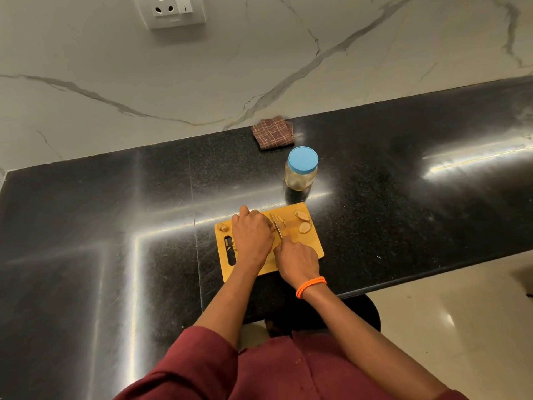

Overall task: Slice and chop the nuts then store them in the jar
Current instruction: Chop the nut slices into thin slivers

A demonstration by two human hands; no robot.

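On the wooden cutting board (313,246), the left hand (252,236) curls its fingers over a nut to pin it beside the blade; the right hand (297,259) grips the knife (276,225). Cut nuts (303,222) wait right; the lidded jar (301,168) stands just beyond.

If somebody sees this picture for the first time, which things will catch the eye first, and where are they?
The two hands at the centre: the left hand holds a nut down on the wooden cutting board, and the right hand grips a knife cutting beside it. Just behind the board stands a jar with its blue lid on, on the black counter.
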